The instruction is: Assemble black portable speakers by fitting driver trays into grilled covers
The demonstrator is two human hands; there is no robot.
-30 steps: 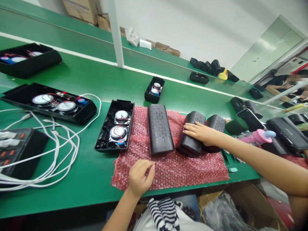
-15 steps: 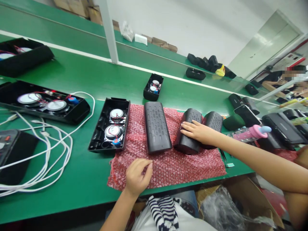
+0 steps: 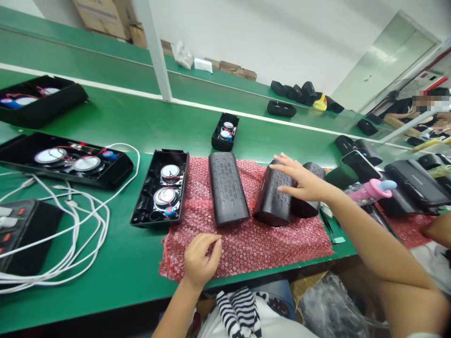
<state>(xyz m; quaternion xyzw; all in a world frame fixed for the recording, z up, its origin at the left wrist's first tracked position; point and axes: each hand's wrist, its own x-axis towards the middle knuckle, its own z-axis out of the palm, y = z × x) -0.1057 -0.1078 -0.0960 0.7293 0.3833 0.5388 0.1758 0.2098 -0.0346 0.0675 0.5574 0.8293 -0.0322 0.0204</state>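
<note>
Lifted, my right hand (image 3: 306,182) spreads empty over a closed black oblong speaker (image 3: 273,202); left hand (image 3: 200,260) half-curls, empty; a black plastic casing (image 3: 145,198) lies open.

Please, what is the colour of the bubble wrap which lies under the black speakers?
The bubble wrap is red, and it shows best in the head view.

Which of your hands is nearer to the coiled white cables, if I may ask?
The left. The left hand is right of the white cables, by the near edge of the red bubble wrap; the right hand is much farther right, at a black speaker.
</note>
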